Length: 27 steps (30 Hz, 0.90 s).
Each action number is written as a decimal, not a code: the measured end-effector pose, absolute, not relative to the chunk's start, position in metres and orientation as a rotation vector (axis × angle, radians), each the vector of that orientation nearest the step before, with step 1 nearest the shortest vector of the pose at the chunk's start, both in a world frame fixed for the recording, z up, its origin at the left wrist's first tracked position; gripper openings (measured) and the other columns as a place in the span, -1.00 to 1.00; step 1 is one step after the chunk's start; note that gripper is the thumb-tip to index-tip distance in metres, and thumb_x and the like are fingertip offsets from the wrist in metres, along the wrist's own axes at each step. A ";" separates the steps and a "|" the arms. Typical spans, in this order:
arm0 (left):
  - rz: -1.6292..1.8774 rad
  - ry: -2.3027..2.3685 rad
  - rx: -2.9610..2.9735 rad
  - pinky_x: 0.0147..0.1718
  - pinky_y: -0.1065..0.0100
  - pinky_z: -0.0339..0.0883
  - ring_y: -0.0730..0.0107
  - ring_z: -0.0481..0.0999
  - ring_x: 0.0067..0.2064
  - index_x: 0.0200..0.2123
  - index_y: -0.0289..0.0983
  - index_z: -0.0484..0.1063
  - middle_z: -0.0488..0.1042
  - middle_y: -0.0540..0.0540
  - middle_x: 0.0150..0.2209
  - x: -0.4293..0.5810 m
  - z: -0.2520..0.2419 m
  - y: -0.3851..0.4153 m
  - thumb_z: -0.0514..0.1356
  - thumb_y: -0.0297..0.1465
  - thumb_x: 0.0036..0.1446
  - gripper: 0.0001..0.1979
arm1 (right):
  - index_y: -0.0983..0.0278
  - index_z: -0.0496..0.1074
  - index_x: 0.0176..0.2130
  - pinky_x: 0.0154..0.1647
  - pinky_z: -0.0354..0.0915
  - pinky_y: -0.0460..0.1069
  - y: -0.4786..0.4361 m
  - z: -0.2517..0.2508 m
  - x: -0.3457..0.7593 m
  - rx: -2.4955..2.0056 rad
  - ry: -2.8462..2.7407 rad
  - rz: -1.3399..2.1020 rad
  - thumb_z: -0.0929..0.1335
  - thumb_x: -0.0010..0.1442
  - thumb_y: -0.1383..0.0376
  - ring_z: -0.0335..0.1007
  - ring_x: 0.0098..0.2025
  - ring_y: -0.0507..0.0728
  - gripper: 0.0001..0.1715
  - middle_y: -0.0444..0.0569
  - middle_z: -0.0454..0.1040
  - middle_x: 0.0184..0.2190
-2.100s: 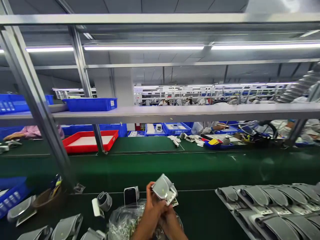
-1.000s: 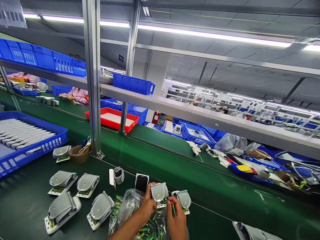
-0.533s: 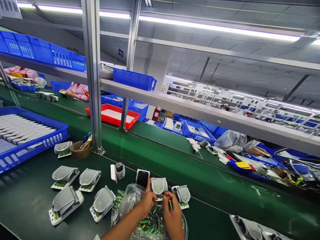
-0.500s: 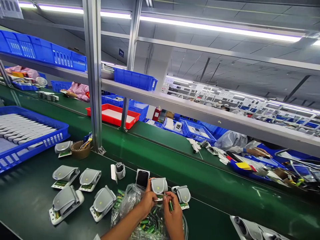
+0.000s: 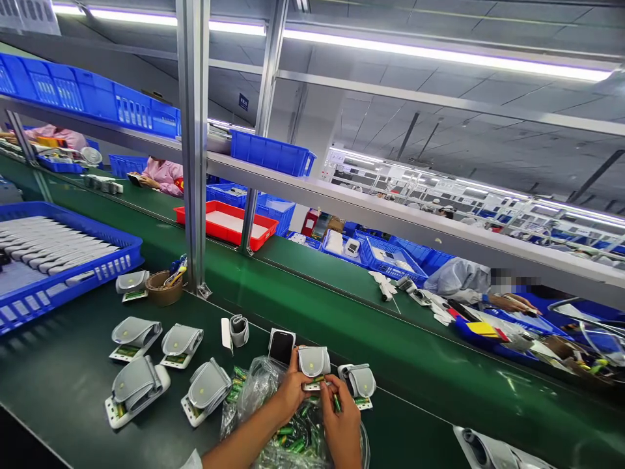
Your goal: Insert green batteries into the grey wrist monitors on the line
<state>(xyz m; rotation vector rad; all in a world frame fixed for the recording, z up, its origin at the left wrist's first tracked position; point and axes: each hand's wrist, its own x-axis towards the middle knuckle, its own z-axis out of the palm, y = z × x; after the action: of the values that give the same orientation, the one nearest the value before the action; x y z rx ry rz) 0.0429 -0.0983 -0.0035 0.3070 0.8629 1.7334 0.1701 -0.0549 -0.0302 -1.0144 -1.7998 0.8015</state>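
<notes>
My left hand (image 5: 291,391) is closed round a small white device with a grey cuff (image 5: 314,362), held just above the green bench. My right hand (image 5: 343,423) pinches a green battery (image 5: 336,402) right beside the device's underside. Beneath both hands lies a clear plastic bag of green batteries (image 5: 288,433). A second cuffed device (image 5: 360,382) rests just right of my hands, and an upright device with a dark screen (image 5: 282,346) stands just left of them.
Several grey-cuffed devices (image 5: 137,384) lie on the bench to the left, near a brown cup of tools (image 5: 163,288). A blue tray (image 5: 105,270) sits far left, a metal post (image 5: 193,150) behind. A seated worker (image 5: 466,283) works across the green conveyor (image 5: 342,312).
Two seconds ago the device was raised in both hands; since then it has come down over the battery bag, my right hand has taken a battery, and the view has swung left.
</notes>
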 end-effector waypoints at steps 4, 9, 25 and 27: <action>1.745 0.843 0.286 -0.18 0.24 0.44 0.10 0.61 -0.10 0.45 -0.05 0.01 0.61 -0.13 -0.08 0.043 -0.007 -0.097 0.24 -0.46 -0.30 0.14 | 0.21 0.61 -0.21 -0.29 0.46 0.01 -0.053 -0.034 0.172 -1.024 -1.778 0.826 0.35 0.25 -0.21 0.56 -0.35 0.20 -0.42 0.02 0.63 -0.35; 1.766 0.840 0.241 -0.11 0.18 0.47 0.07 0.61 -0.05 0.45 -0.06 0.00 0.61 -0.12 -0.06 0.042 -0.015 -0.093 0.23 -0.48 -0.32 0.16 | 0.20 0.65 -0.26 -0.20 0.49 0.02 -0.053 -0.032 0.171 -1.012 -1.759 0.892 0.34 0.26 -0.21 0.64 -0.21 0.25 -0.41 0.07 0.69 -0.27; 1.691 0.869 0.223 -0.04 0.11 0.52 0.05 0.62 -0.01 0.19 -0.14 0.23 0.61 -0.12 -0.07 0.033 -0.017 -0.095 0.23 -0.51 -0.30 -0.15 | 0.18 0.61 -0.11 -0.18 0.47 0.05 -0.053 -0.040 0.171 -0.877 -2.009 0.801 0.29 0.38 0.03 0.61 -0.22 0.23 -0.61 0.09 0.67 -0.21; 1.681 0.875 0.235 -0.05 0.10 0.52 0.06 0.64 -0.04 0.19 -0.13 0.20 0.60 -0.12 -0.09 0.033 -0.017 -0.093 0.24 -0.52 -0.29 -0.15 | 0.16 0.55 -0.24 -0.35 0.39 0.00 -0.053 -0.036 0.170 -0.907 -1.845 1.017 0.32 0.33 -0.02 0.46 -0.39 0.16 -0.63 -0.04 0.56 -0.40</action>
<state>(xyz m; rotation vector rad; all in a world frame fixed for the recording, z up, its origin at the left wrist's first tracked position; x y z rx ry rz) 0.0333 -0.0933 -0.0174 0.2347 0.8748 1.6810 0.1701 -0.0531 -0.0363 -0.9073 -1.8448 1.0170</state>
